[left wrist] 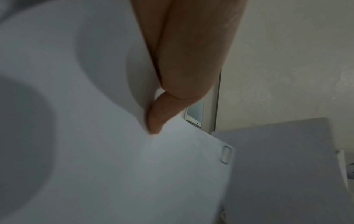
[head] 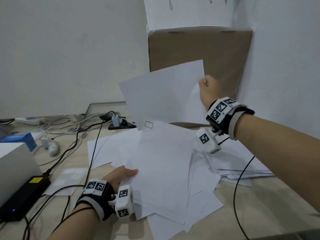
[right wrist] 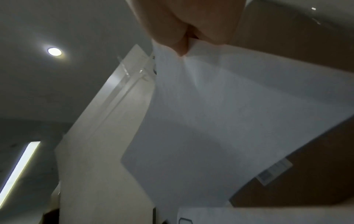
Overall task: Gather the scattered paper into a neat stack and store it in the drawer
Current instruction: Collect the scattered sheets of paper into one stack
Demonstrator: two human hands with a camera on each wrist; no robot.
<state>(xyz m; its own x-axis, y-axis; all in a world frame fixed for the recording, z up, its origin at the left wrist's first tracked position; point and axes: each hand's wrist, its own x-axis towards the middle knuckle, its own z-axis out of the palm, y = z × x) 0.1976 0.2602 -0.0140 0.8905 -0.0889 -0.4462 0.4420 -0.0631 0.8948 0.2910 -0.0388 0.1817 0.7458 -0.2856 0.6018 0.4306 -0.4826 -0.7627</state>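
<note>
My right hand point(head: 207, 85) pinches the right edge of a white sheet point(head: 162, 96) and holds it up in the air in front of a cardboard box; the right wrist view shows the same sheet point(right wrist: 220, 121) pinched at its top edge. My left hand point(head: 123, 174) grips the left edge of a raised bundle of sheets point(head: 162, 158), its thumb point(left wrist: 155, 119) on top of the bundle point(left wrist: 114, 166). More loose white paper point(head: 204, 196) lies scattered on the table under and around both hands. No drawer is in view.
A tall cardboard box point(head: 199, 54) with a white box point(head: 187, 13) on top stands at the back. Cables, a black power brick point(head: 24, 196), a white box point(head: 15, 163), a blue box point(head: 19, 138) and a power strip point(head: 119, 124) crowd the table's left side.
</note>
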